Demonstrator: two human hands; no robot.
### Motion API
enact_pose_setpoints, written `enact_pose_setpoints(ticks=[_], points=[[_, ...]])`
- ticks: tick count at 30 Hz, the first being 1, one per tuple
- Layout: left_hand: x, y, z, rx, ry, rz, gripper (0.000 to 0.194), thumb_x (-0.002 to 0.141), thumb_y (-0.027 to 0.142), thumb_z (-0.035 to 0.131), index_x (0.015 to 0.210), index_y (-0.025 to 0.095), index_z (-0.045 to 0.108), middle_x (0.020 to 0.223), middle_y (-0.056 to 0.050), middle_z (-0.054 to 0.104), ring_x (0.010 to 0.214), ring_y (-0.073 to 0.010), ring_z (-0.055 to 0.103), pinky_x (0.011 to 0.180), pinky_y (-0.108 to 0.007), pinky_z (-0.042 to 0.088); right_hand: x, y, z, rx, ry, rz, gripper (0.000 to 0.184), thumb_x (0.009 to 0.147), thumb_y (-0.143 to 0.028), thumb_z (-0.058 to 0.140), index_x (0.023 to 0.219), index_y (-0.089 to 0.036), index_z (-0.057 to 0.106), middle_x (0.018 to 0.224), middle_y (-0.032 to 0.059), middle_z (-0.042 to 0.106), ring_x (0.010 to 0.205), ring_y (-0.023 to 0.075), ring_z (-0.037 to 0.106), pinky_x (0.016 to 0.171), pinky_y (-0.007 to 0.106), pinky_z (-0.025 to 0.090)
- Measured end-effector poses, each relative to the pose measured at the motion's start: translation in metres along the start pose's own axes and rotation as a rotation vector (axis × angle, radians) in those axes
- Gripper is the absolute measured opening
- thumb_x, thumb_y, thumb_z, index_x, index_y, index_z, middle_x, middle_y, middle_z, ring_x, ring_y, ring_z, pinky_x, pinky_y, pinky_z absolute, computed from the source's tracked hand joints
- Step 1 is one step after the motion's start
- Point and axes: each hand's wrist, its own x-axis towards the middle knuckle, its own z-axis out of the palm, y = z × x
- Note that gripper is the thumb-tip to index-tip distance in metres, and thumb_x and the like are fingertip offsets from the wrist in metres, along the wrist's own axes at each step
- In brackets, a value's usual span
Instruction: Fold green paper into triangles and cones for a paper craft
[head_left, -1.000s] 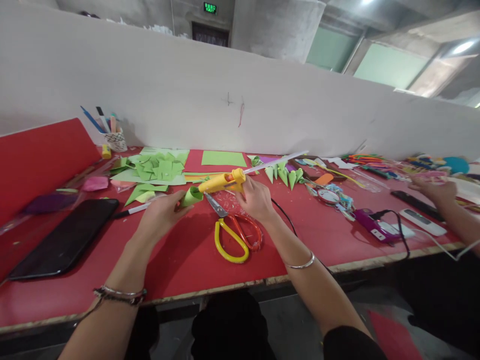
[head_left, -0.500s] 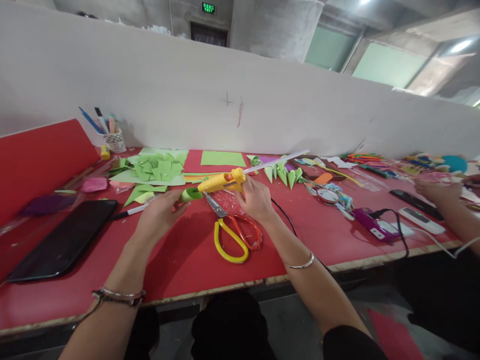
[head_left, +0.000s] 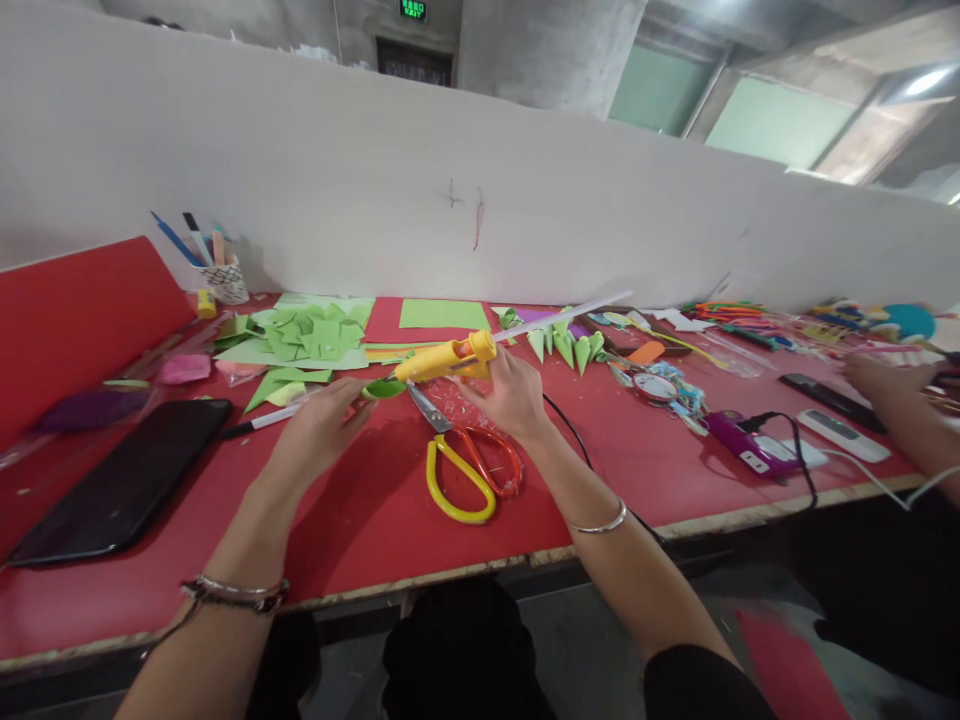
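Note:
My left hand (head_left: pixel 324 425) is closed on a small rolled piece of green paper (head_left: pixel 385 388), its open end showing. My right hand (head_left: pixel 514 392) grips a yellow hot glue gun (head_left: pixel 448 358), with a long clear glue stick (head_left: pixel 570 314) jutting from its back. The gun's nozzle is at the rim of the green roll; whether it touches cannot be told. Under the hands lies a pair of scissors (head_left: pixel 461 480) with one yellow and one red handle. Several green paper cones (head_left: pixel 562 347) lie beyond my right hand.
On the red table, green paper pieces (head_left: pixel 315 333) are heaped at back left, near a pen cup (head_left: pixel 223 279). A black phone (head_left: pixel 120 480) lies left. At right are a purple power strip (head_left: pixel 752 443), a white remote (head_left: pixel 844 435) and another person's hand (head_left: pixel 889 385).
The green roll has tilted in my left hand, and its opening looks flatter. My right hand keeps the glue gun in nearly the same place. The other person's hand has shifted slightly right.

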Motion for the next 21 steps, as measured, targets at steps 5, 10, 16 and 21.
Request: enact_pose_setpoints(ticks=[5, 10, 16, 21], points=[[0.001, 0.005, -0.002, 0.027, -0.024, -0.029, 0.022, 0.080, 0.033, 0.042, 0.070, 0.016, 0.053, 0.066, -0.003, 0.056, 0.056, -0.0141, 0.051, 0.051, -0.024, 0.034, 0.001, -0.001, 0.000, 0.006, 0.004, 0.004, 0.053, 0.079, -0.060, 0.037, 0.102, -0.015, 0.051, 0.083, 0.0088, 0.061, 0.067, 0.0176, 0.057, 0.059, 0.025, 0.039], [0.001, 0.011, -0.005, 0.072, -0.053, -0.091, 0.026, 0.077, 0.041, 0.043, 0.068, 0.018, 0.053, 0.062, -0.001, 0.055, 0.053, -0.0144, 0.048, 0.050, -0.024, 0.032, 0.000, -0.002, 0.000, -0.025, -0.049, 0.005, 0.057, 0.079, -0.063, 0.032, 0.100, -0.014, 0.051, 0.082, 0.0089, 0.061, 0.066, 0.0172, 0.056, 0.057, 0.025, 0.037], [0.002, 0.013, -0.006, 0.085, -0.122, -0.127, 0.024, 0.074, 0.041, 0.044, 0.069, 0.019, 0.053, 0.060, -0.001, 0.056, 0.053, -0.0146, 0.047, 0.049, -0.024, 0.028, 0.000, -0.004, -0.002, -0.016, -0.071, 0.012, 0.057, 0.079, -0.064, 0.032, 0.098, -0.015, 0.052, 0.082, 0.0088, 0.061, 0.068, 0.0174, 0.057, 0.058, 0.026, 0.038], [0.002, 0.012, -0.006, 0.106, -0.162, -0.144, 0.019, 0.072, 0.038, 0.046, 0.069, 0.020, 0.051, 0.061, -0.001, 0.058, 0.055, -0.0160, 0.049, 0.050, -0.024, 0.028, 0.001, -0.004, -0.003, -0.013, -0.107, 0.002, 0.057, 0.079, -0.064, 0.031, 0.097, -0.015, 0.052, 0.083, 0.0093, 0.061, 0.070, 0.0175, 0.057, 0.058, 0.025, 0.039]])
